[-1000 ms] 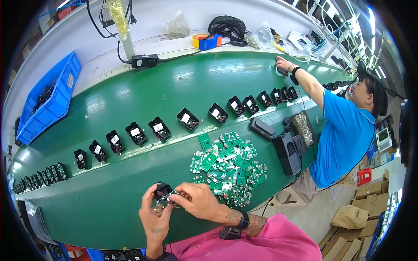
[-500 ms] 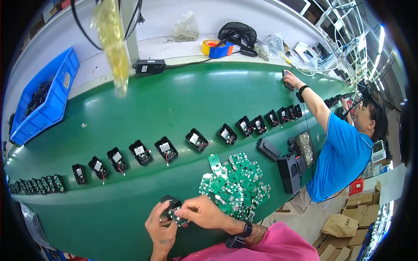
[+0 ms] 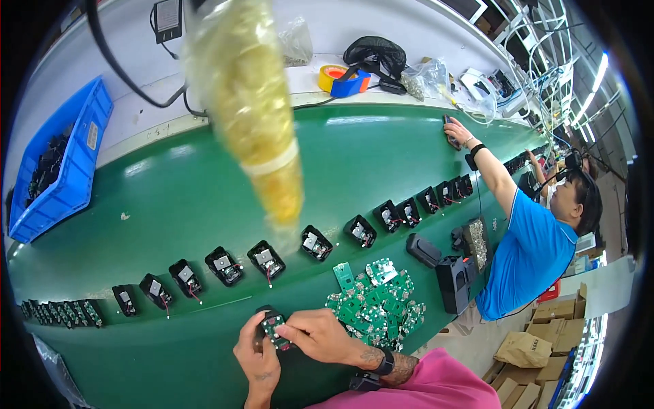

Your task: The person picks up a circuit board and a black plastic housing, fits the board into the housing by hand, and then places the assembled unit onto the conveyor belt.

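Observation:
Near the front edge of the bench, my left hand [image 3: 253, 358] is closed around a small black plastic housing [image 3: 266, 311]. A green circuit board [image 3: 271, 324] sits at the housing's open face. The fingers of my right hand [image 3: 319, 334] are bent, thumb and fingertips pressing on the board's right side. Something red shows at the lower end of the board; my fingers hide part of it. Just right of my hands lies a loose pile of green circuit boards [image 3: 375, 303]. Beyond them runs a row of open black housings, one of them a housing with wires [image 3: 266, 259].
A yellow plastic-wrapped bundle [image 3: 255, 116] hangs close in front. At left stand a blue bin [image 3: 71, 160] and upright boards [image 3: 61, 313]. A black case [image 3: 453, 283] and a tray of small parts [image 3: 477, 242] lie right, near a co-worker in blue [image 3: 535, 249]. Tape [image 3: 334, 78] rests behind.
My view has shifted, and the hanging yellow bundle now looks larger and further right. The board in my hands faces up more squarely at the housing. The co-worker's arm stays outstretched.

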The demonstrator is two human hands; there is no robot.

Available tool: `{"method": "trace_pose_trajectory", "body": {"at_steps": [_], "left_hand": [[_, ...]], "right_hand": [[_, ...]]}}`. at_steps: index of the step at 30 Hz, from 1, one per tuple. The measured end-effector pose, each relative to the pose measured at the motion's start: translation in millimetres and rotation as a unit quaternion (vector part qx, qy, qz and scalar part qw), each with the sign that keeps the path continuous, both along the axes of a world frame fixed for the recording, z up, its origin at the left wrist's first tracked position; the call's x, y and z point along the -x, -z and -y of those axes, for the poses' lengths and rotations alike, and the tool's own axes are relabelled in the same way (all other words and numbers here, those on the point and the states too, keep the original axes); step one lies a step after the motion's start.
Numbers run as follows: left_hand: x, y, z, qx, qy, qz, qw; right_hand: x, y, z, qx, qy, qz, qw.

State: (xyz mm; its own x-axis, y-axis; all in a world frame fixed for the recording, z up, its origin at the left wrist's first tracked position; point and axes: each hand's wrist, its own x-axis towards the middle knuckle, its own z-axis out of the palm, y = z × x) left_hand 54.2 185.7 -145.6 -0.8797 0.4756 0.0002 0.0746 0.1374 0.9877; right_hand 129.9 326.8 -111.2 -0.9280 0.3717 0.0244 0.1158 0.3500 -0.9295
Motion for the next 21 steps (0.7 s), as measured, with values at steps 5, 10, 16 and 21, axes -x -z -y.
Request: {"method": "trace_pose_trajectory", "body": {"at_steps": [5, 10, 16, 21], "left_hand": [[11.8, -26.2, -1.4, -0.13, 0.115, 0.191, 0.966], [-0.4, -31.5, 0.9, -0.093, 0.073, 0.237, 0.964], [-11.1, -38.3, 7.4, -0.104, 0.065, 0.245, 0.962], [-15.6, -42.5, 10.2, -0.107, 0.059, 0.207, 0.971]], "right_hand": [[7.4, -4.1, -4.0, -0.102, 0.045, -0.006, 0.994], [-1.0, -11.4, 0.4, -0.187, 0.048, 0.023, 0.981], [-4.4, -19.3, 12.1, 0.067, 0.024, 0.055, 0.996], [-6.0, -21.2, 18.8, 0.081, -0.003, 0.046, 0.996]]}}
